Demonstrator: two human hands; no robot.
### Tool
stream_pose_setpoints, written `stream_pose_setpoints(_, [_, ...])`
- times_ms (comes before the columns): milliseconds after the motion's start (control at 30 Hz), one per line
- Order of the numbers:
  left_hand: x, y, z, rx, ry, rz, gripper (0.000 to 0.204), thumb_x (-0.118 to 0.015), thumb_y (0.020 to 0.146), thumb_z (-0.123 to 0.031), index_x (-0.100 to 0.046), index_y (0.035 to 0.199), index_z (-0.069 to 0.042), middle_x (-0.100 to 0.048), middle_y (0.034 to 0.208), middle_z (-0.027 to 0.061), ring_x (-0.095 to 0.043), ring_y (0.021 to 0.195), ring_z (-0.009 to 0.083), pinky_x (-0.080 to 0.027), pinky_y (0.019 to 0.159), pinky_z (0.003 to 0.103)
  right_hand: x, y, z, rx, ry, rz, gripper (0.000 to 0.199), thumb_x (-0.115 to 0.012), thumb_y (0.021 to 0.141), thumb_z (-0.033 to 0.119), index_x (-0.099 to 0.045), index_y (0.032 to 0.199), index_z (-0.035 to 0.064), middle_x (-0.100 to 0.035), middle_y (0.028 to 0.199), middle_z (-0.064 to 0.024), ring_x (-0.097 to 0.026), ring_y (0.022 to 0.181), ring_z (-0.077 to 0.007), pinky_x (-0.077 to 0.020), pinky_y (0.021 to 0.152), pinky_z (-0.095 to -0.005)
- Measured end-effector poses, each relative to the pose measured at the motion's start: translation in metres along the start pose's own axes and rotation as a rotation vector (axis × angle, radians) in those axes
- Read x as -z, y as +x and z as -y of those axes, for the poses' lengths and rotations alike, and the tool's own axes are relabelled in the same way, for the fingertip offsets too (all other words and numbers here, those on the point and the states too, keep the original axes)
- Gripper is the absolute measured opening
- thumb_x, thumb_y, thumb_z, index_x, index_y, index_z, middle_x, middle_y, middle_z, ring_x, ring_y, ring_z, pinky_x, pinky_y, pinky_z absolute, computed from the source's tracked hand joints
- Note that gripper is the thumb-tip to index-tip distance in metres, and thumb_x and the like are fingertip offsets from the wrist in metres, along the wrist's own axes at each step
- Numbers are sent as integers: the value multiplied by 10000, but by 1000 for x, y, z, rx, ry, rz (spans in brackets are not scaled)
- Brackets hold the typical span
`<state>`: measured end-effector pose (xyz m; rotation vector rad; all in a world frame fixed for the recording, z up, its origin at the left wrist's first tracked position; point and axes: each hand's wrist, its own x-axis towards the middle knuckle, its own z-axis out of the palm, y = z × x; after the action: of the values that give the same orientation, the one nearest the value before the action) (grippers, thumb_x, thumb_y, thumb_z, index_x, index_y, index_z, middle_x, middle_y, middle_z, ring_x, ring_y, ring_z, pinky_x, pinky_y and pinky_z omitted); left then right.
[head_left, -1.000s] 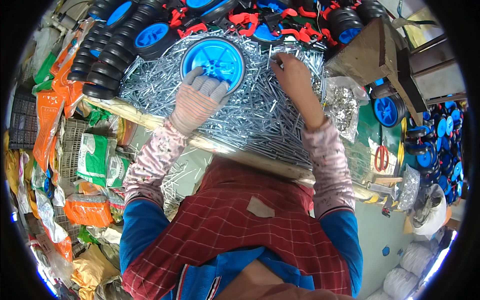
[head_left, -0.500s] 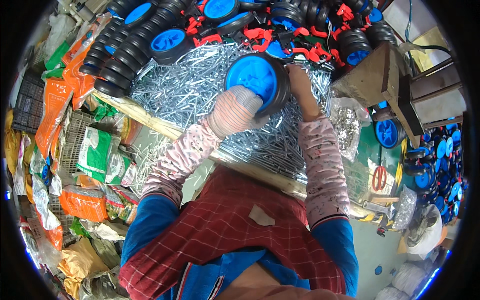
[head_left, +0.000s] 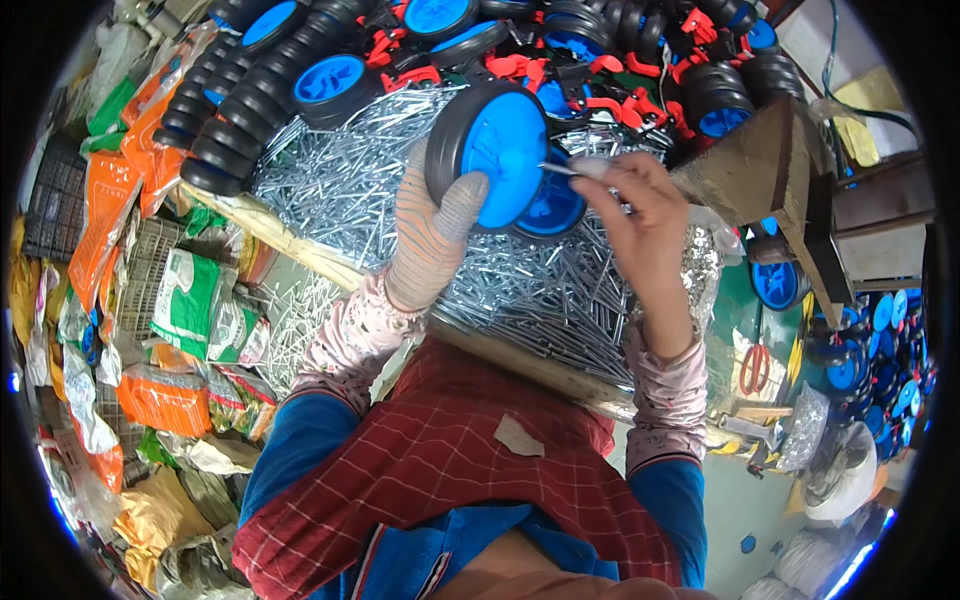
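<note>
**Wheel held up over the heap of pins**

I see a wheel (head_left: 497, 150) with a black tyre and blue hub, lifted on edge above the table (head_left: 520, 365). My left hand (head_left: 435, 225), in a knit glove, has its grip clamped on the tyre's lower rim. My right hand (head_left: 640, 205) is bare, fingers pinched together on a thin metal pin (head_left: 562, 169) whose tip meets the hub's centre. A second blue wheel (head_left: 553, 205) lies just behind and below the first.

The table carries a loose heap of silver pins (head_left: 520, 290), too many to count. Along its far edge stand rows of more wheels (head_left: 240, 100), mixed with red plastic parts (head_left: 520, 68).

Left of the table, the floor holds orange (head_left: 160, 400), green-and-white (head_left: 190, 300) and yellow sacks (head_left: 150, 515). On the right lie red-handled scissors (head_left: 757, 368) and a stack of blue discs (head_left: 890, 350).
</note>
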<state>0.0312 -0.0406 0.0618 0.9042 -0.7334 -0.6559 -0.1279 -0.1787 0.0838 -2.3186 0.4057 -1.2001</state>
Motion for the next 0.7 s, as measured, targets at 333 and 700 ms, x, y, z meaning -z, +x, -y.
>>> stream_pose_setpoints(333, [0, -28, -6, 228, -133, 41, 494, -576, 917, -156, -449, 1363, 15, -580, 1240, 102, -571, 1111, 181, -474, 954, 340, -4, 13, 42, 399, 36, 387, 669, -798, 666, 322, -618, 1286, 147, -553, 1357, -144, -531, 1265, -336, -384, 1086, -520])
stream_pose_setpoints(700, [57, -72, 9, 302, 51, 395, 661, -688, 937, -273, -369, 1468, -40, -527, 1361, 169, -538, 1251, 268, -447, 1037, 415, -50, 54, -237, 8, -581, 226, 234, -597, 875, 50, -656, 1101, 71, -684, 1015, -140, -640, 977, -322, -491, 856, -415])
